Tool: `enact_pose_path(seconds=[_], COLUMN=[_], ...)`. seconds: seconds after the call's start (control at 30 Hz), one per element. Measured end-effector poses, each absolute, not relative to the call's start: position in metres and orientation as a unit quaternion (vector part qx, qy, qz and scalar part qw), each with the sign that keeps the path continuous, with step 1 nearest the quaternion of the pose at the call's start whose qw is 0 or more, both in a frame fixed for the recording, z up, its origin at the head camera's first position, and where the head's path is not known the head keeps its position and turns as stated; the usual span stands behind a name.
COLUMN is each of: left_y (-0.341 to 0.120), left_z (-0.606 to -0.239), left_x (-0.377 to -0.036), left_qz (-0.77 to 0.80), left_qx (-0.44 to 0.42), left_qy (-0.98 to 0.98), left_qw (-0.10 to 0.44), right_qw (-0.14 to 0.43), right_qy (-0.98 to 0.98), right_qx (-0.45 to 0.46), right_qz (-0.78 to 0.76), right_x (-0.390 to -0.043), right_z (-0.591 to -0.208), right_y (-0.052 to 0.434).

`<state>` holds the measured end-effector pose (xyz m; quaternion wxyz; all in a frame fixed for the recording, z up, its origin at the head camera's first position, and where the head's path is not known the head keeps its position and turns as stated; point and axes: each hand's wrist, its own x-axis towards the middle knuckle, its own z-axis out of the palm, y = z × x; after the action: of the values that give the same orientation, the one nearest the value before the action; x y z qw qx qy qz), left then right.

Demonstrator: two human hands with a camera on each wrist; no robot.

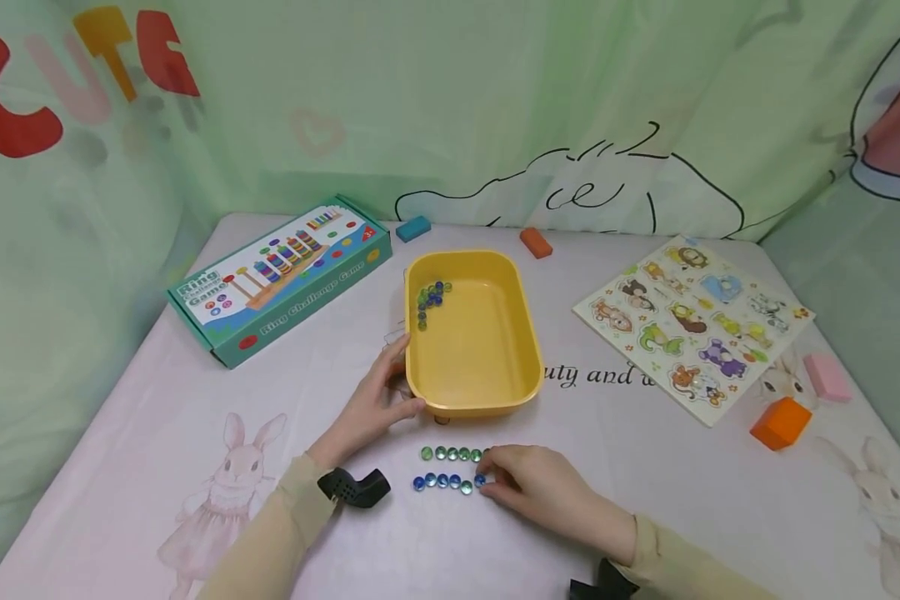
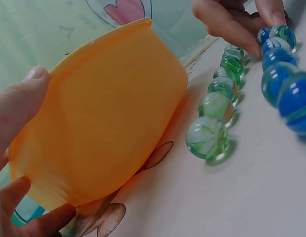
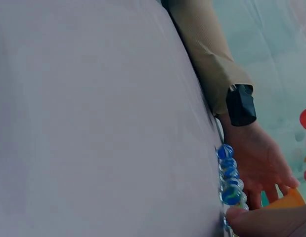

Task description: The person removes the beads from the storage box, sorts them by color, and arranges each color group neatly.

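Open tablecloth [image 1: 645, 500] lies right of the right hand [image 1: 540, 492], whose curled fingertips pinch the end marble [image 1: 480, 480] of the blue row. The left hand [image 1: 367, 408] grips the yellow tub [image 1: 480, 400] by its near left corner, thumb on the rim.

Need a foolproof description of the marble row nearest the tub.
Find the yellow tub mid-table, gripped by the left hand. Just in front lie two short marble rows. The target is the green row, nearer the tub; the other row, by the right hand, is mostly blue.

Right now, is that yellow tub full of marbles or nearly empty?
Nearly empty. The yellow tub holds only a small cluster of marbles in its far left corner; the rest of its floor is bare.
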<state>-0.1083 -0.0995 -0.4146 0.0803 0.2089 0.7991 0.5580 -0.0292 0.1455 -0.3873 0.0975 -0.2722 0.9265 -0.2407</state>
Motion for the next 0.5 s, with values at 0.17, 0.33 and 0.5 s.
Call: enact_pose_path(seconds=[0.17,0.33,0.5], left_y=[-0.1,-0.101,-0.102], left_z=[-0.4,-0.394,-0.38], left_x=[-0.1,-0.105,-0.101], left_qz=[0.559,0.55,0.551], left_qx=[0.202,0.215,0.218], left_qy=[0.799,0.802,0.8], left_qw=[0.092,0.084,0.091], right_qw=[0.075,0.068,0.055], right_qy=[0.928,0.925,0.924], right_qx=[-0.289,-0.309,-0.323], right_qz=[-0.225,-0.209,-0.199], right_x=[-0.024,-0.026,-0.024], right_z=[-0.387,-0.379,-0.376], right_y=[0.141,0.14,0.135])
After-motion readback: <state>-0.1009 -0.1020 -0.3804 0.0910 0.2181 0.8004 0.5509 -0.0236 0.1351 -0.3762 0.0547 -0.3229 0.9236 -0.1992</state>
